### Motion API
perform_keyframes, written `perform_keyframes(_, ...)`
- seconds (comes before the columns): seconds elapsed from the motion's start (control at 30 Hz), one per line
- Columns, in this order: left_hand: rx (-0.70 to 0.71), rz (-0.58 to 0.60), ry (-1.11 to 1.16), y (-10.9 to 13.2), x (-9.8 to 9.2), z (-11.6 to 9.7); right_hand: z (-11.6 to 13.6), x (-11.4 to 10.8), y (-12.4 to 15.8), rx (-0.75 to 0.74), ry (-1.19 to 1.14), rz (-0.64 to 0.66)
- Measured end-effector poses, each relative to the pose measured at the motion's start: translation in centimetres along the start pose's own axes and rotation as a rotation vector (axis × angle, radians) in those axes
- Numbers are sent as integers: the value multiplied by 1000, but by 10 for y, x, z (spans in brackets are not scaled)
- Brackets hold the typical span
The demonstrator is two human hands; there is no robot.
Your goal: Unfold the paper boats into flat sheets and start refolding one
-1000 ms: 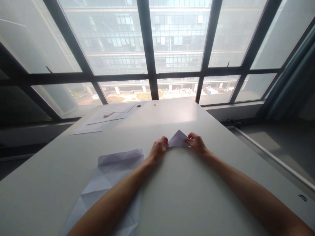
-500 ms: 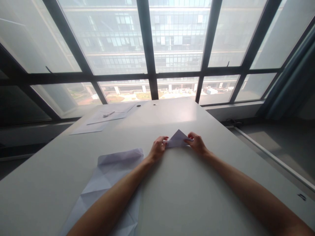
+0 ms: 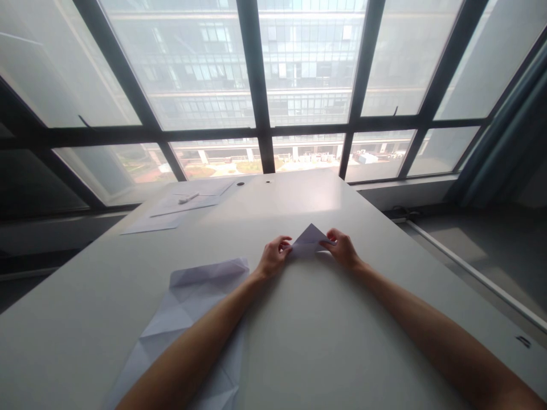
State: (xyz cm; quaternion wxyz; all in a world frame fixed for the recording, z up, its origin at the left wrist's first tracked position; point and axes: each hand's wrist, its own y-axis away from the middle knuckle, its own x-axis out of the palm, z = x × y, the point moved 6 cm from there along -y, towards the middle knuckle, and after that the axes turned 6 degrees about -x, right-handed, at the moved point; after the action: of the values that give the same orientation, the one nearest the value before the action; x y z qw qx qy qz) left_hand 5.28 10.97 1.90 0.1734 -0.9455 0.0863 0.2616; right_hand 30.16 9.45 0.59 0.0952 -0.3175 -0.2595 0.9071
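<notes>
- Your right hand point(image 3: 343, 250) pinches the right corner of the folded paper point(image 3: 311, 234) between thumb and fingers.
- Your left hand point(image 3: 273, 257) is at the paper's left corner, its fingers curled toward the thumb; you cannot tell from here whether they grip the corner or only touch it.
- The folded paper is between your two hands, over the middle of the white table point(image 3: 342, 330), its peak pointing away from you.
- Your left forearm point(image 3: 200, 347) passes over a large creased sheet point(image 3: 199, 296), which lies nearer to you on the left.
- Farther off on the left, flat sheets point(image 3: 156, 224) lie on the table with a small white object point(image 3: 188, 198) on top.
- Beyond the table's far end is a dark-framed window point(image 3: 310, 68), with a blue curtain point(image 3: 491, 142) at the right.
</notes>
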Motion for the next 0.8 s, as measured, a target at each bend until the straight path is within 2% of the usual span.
perform_keyframes(0.17, -11, 13, -71, -2, 2, 5, -1, -1, 0, 1, -10, -9)
perform_keyframes(0.37, 86, 27, -86, 1, 7, 1, -2, 0, -1, -2, -1, -11)
perform_keyframes(0.8, 32, -4, -44, -2, 3, 5, -5, 1, -1, 14, -33, 5)
